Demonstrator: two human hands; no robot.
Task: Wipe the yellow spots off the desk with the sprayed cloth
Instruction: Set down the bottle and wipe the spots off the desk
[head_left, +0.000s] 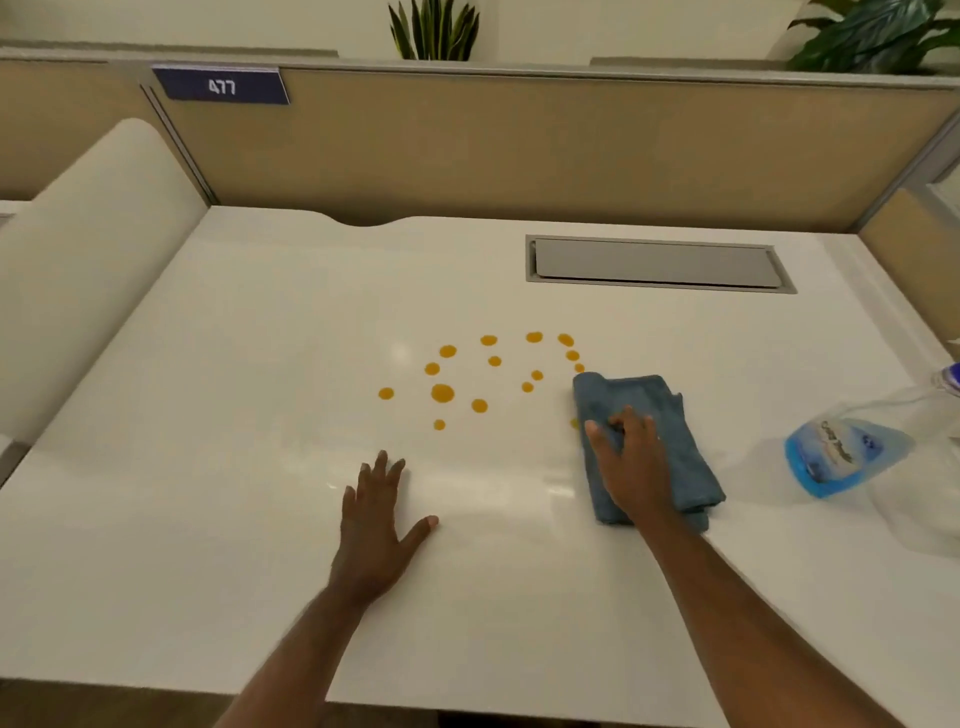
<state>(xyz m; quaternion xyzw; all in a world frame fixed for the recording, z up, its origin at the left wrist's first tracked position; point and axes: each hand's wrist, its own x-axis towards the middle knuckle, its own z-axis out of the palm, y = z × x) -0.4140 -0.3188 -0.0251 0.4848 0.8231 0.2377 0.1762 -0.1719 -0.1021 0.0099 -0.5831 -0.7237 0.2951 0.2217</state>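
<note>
the right hand (631, 462) lies palm-down on the blue cloth (649, 447), fingers (626, 421) spread and curled a little into the fabric, pressing it to the desk (208, 467) rather than pinching it up; it reads as a flat hold on the cloth, not a closed fist. the cloth is folded into a thick oblong whose long axis runs from near the person out and slightly to the left, and its far left corner sits right at the rim of the yellow spots (467, 379), with one spot peeking out from under its left edge and another just touching the far corner. from the grip, the spots lie to the left and somewhat farther away, a loose ring and scatter across the middle of the desk, the biggest blob being the one near the centre-left and the outermost one well off to the left. so the coming stroke, as i judge it, is a sweep leftward and a touch forward, broadside of the cloth leading. the left hand (376, 525) rests open and flat on the bare desk, fingers apart, holding nothing, just nearer than the spots and about level with their left half; it looks like a brace. a spray bottle (852, 452) of blue liquid lies off to the right, apart from the cloth.
</note>
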